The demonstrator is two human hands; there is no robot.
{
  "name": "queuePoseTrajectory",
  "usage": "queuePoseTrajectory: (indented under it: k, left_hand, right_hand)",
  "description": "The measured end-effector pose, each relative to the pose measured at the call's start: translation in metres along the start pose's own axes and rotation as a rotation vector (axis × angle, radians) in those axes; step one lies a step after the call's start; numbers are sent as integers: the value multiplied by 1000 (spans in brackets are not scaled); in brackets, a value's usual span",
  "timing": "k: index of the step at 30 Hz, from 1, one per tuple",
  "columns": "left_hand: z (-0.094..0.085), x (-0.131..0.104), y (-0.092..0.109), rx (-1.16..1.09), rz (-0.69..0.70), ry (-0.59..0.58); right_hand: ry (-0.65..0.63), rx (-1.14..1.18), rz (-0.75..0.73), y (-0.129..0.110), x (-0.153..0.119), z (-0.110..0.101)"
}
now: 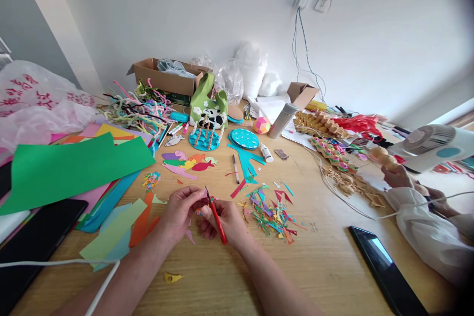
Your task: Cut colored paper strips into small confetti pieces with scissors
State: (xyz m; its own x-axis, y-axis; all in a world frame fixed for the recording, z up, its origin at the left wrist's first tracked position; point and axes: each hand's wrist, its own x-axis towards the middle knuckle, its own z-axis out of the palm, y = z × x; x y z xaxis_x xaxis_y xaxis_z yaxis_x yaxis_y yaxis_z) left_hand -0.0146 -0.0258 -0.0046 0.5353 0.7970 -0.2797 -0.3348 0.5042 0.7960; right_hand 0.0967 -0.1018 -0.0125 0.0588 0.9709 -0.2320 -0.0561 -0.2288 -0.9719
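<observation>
My right hand is wrapped round red-handled scissors, whose dark tip points up and away. Close beside the tip, my left hand is pinched together on a small piece of paper, mostly hidden by the fingers; a purple scrap shows just below it. Coloured paper clippings lie heaped to the right of my hands. Farther back are cut paper fish in several colours, and a smaller pile of tiny bits sits to the left.
Green paper sheets cover the left side. Behind stand a panda bag, a grey bottle and blue discs. A phone lies at right, near another person's white sleeve and a white fan.
</observation>
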Motion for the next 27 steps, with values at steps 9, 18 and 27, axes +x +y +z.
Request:
queuePoseTrajectory:
  k: [9, 18, 27]
  left_hand:
    - [-2, 2, -2, -16, -26, -2]
    - [-3, 3, -3, -8, -40, -12]
    - [-3, 2, -2, -8, -59, 12]
  right_hand:
    - [-7, 61, 48, 1, 3, 0]
    - [-17, 88, 64, 5, 5, -1]
    - [-30, 80, 81, 4, 4, -2]
